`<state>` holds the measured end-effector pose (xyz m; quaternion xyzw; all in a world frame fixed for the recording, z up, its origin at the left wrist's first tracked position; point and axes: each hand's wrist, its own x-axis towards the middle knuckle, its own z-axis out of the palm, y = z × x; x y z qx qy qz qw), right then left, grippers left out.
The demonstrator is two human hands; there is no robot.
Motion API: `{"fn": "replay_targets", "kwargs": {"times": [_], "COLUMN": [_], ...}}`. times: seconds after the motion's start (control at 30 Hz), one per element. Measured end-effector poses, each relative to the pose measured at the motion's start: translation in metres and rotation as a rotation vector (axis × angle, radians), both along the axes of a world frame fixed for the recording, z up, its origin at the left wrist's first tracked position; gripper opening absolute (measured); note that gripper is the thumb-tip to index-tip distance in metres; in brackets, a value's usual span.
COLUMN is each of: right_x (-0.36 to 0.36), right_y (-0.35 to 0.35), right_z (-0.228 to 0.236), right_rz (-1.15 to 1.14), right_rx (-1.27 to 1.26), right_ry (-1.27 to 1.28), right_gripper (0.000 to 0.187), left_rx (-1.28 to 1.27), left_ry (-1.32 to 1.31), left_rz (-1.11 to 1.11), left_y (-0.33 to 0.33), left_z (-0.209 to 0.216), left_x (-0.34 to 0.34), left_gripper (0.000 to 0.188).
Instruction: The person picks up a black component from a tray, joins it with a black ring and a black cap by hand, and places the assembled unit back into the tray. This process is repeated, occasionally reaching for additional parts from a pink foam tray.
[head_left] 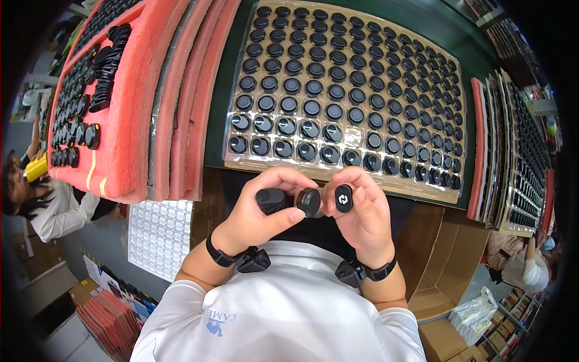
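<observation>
My left hand (256, 208) is closed around a black cylindrical piece (271, 201) lying against the palm. Between its thumb and fingers it also grips a round black disc-shaped piece (309, 202), seen tilted. Close beside it, my right hand (368, 214) is closed on a small black oval piece (344, 198) with a white mark on its face. The fingertips of both hands nearly meet at the disc. Just beyond them lies a clear plastic tray (241, 161) holding rows of round black pieces (313, 87) like the disc.
Pink foam trays (196, 108) with black parts are stacked at the left, and more stacked trays (482, 151) stand at the right. A white grid tray (160, 232) is lower left, an open cardboard box (443, 265) lower right. Other people (63, 217) are at both sides.
</observation>
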<state>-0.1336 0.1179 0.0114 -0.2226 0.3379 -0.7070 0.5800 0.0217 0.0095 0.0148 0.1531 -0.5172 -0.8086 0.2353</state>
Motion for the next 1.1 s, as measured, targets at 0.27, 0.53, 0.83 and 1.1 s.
{"fn": "replay_targets", "kwargs": {"times": [0.27, 0.53, 0.83, 1.1], "right_x": [0.005, 0.013, 0.011, 0.012], "right_y": [0.0, -0.006, -0.007, -0.005], "right_z": [0.003, 0.0, -0.005, 0.0], "right_rz": [-0.26, -0.199, -0.154, -0.108], "right_rx": [-0.128, -0.155, -0.185, -0.165], "right_ry": [0.71, 0.669, 0.47, 0.362], "right_gripper": [0.029, 0.022, 0.02, 0.018], "left_rx": [-0.421, -0.451, -0.392, -0.313], "left_ry": [0.045, 0.075, 0.081, 0.089], "left_rz": [0.086, 0.046, 0.03, -0.013], "left_y": [0.002, 0.002, 0.003, 0.001], "left_z": [-0.003, -0.001, 0.001, 0.0], "left_x": [-0.002, -0.003, -0.002, 0.003], "left_gripper": [0.038, 0.039, 0.039, 0.038]}}
